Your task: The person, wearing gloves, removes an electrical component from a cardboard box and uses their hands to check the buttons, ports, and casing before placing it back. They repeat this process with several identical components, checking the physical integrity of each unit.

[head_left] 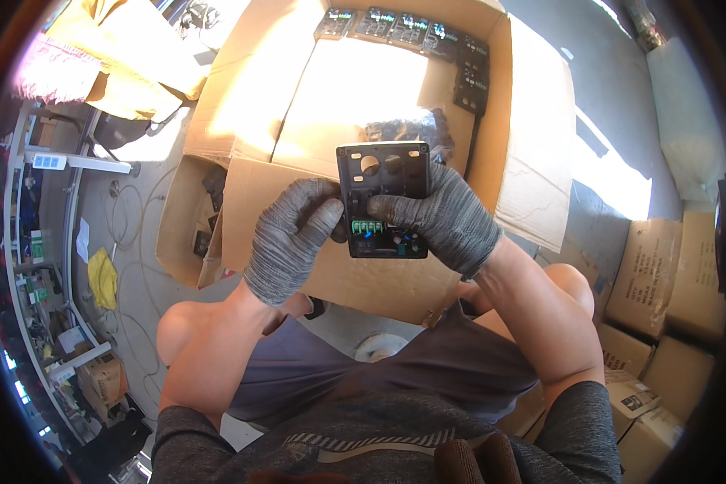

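Note:
A black plastic electronics housing [359, 179] is held up in front of me, its open side facing me. Round and slotted holes show in its upper part. Lower down sit a green terminal block [369, 227] and small circuit parts. My right hand [458, 219], in a grey knit glove, grips the housing from the right with the thumb laid across its inside; the fingers behind are hidden. My left hand [292, 242], gloved alike, is closed at the left edge, thumb and fingertips pinching beside the terminal block.
Beyond my hands stands a large open cardboard box [492, 121] with several black devices [411, 31] along its far and right walls and a clear plastic bag [411, 129] inside. A smaller carton [177, 222] is at its left. Shelving [77, 161] lines the left; stacked cartons [641, 266] stand right.

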`<act>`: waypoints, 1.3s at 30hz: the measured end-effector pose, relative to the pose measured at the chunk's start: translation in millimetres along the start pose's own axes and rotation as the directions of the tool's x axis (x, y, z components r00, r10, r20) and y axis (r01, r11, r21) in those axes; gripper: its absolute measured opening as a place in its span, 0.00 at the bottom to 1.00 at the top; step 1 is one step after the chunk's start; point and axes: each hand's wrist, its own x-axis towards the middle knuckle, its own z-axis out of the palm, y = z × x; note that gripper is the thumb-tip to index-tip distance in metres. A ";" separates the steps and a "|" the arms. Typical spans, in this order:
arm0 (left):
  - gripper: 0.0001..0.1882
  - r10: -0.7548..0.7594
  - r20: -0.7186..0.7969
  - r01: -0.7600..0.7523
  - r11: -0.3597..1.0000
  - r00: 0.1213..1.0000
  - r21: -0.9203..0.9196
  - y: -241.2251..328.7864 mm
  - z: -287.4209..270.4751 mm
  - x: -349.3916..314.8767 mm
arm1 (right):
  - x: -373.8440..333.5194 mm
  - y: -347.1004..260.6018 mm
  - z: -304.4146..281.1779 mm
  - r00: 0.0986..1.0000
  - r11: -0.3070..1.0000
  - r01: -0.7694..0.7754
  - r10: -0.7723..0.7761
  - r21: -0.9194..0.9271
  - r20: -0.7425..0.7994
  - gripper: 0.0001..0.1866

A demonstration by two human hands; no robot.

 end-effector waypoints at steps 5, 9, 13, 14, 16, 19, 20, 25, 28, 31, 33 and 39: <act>0.09 0.087 -0.079 -0.070 0.978 0.993 0.198 -6.2 6.5 -6.3 | 4.0 2.9 -4.2 0.996 0.995 -0.083 0.082 -0.060 -0.021 0.22; 0.09 0.144 -0.085 -0.136 0.986 0.986 0.096 -9.2 10.5 -6.6 | 3.0 6.1 -6.1 0.997 0.995 -0.078 0.076 -0.069 -0.034 0.23; 0.09 0.142 -0.082 -0.133 0.986 0.987 0.103 -7.5 8.9 -3.3 | -0.2 -1.5 -3.3 0.997 0.988 -0.070 0.065 -0.137 -0.040 0.19; 0.09 0.109 -0.087 -0.095 0.983 0.990 0.160 -6.6 7.6 -2.1 | -0.7 -2.5 -1.6 0.999 0.975 -0.017 0.005 -0.220 -0.052 0.21; 0.09 0.112 -0.097 -0.097 0.984 0.989 0.149 -12.0 6.2 -0.5 | 0.1 -1.6 0.1 0.997 0.952 0.032 -0.053 -0.303 -0.059 0.23; 0.09 0.080 -0.081 -0.072 0.993 0.994 0.094 -10.3 8.6 -2.0 | 3.7 5.3 -2.0 0.982 0.882 0.110 -0.169 -0.458 -0.090 0.30; 0.09 0.044 -0.056 -0.042 0.998 0.997 0.051 -8.7 9.8 -2.8 | 3.3 6.9 -2.7 0.982 0.910 0.102 -0.157 -0.401 -0.105 0.30; 0.10 0.064 -0.053 -0.056 0.989 0.997 0.139 -12.8 9.0 -5.7 | 3.0 -0.6 0.9 0.991 0.912 -0.007 -0.050 -0.410 -0.127 0.28; 0.10 0.068 -0.062 -0.061 0.993 0.996 0.102 -17.5 10.7 -7.6 | 5.9 8.1 1.5 0.989 0.941 0.038 -0.084 -0.337 -0.125 0.29; 0.11 0.095 -0.089 -0.088 0.993 0.991 0.078 -15.8 16.0 -8.2 | 6.5 10.7 3.7 0.972 0.916 0.066 -0.150 -0.395 -0.183 0.30; 0.12 0.112 -0.112 -0.103 0.991 0.987 0.086 -12.8 19.7 -7.3 | 7.5 15.5 4.3 0.954 0.946 0.143 -0.210 -0.290 -0.213 0.32; 0.15 0.029 -0.025 -0.029 1.000 0.999 0.002 -9.2 9.2 -3.0 | 11.1 13.2 -0.7 0.959 0.897 0.144 -0.231 -0.418 -0.165 0.33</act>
